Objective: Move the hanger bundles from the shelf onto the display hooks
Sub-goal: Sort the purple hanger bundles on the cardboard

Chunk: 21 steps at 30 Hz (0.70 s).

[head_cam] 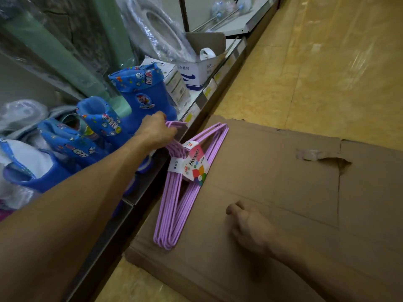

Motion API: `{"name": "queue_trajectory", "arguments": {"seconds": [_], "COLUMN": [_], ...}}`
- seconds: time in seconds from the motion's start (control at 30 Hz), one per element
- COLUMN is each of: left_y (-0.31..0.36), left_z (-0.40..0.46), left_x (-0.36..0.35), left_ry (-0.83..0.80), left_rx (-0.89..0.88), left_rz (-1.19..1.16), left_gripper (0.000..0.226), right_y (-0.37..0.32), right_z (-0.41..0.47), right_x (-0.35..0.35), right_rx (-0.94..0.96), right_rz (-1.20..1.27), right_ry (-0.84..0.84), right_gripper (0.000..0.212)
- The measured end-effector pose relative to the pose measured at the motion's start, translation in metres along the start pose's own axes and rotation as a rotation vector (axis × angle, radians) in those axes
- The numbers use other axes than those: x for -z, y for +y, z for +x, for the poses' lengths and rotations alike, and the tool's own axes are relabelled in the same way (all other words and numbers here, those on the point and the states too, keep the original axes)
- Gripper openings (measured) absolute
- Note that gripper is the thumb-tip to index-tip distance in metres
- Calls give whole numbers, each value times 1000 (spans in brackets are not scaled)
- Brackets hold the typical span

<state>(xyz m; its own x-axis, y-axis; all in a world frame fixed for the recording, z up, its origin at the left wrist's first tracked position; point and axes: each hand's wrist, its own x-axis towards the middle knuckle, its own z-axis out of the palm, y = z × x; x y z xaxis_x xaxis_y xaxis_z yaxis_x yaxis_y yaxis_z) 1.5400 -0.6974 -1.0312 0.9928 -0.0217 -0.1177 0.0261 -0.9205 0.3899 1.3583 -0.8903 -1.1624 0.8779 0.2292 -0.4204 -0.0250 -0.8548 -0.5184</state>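
A bundle of lilac hangers (174, 205) with a "Hanger" paper label (193, 164) hangs down over the shelf's front edge (196, 114) and leans against a flattened cardboard sheet (283, 192). My left hand (156, 132) grips the bundle's hooks at the shelf edge. Lower right, my right hand (248, 227) hovers over the cardboard with its fingers loosely curled and nothing in it. No display hooks are in view.
Blue printed children's rain boots (139, 92) crowd the shelf left of my left hand. Behind them stand a white carton (196, 73), plastic-wrapped goods (157, 29) and green rolls (54, 55). Tan floor (327, 73) lies to the right.
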Motion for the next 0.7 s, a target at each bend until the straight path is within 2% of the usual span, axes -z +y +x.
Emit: {"name": "queue_trajectory", "arguments": {"seconds": [0.1,0.2,0.33,0.43,0.53,0.7], "left_y": [6,28,75,115,153,208], "left_z": [-4,-18,-46,-79,-108,-143], "left_x": [-3,-10,-24,-37,-52,-84], "left_ry": [35,115,25,-64,-110,-273], "left_rx": [8,-123,-395,-515,-554,-580], "left_rz": [98,187,-34,-205,-347,-524], "left_gripper": [52,52,42,35,26,14], "right_y": [11,20,31,47,65,103], "right_z": [-14,-32,-65,-96,-132,-189], "right_x": [9,22,38,44,55,69], "right_rx": [-22,-36,-49,-64,-100,-216], "right_rz": [-22,-45,-88,-150,-211,-224], "right_ry": [45,81,115,126,139,221], "right_gripper": [41,40,37,34,35,35]}}
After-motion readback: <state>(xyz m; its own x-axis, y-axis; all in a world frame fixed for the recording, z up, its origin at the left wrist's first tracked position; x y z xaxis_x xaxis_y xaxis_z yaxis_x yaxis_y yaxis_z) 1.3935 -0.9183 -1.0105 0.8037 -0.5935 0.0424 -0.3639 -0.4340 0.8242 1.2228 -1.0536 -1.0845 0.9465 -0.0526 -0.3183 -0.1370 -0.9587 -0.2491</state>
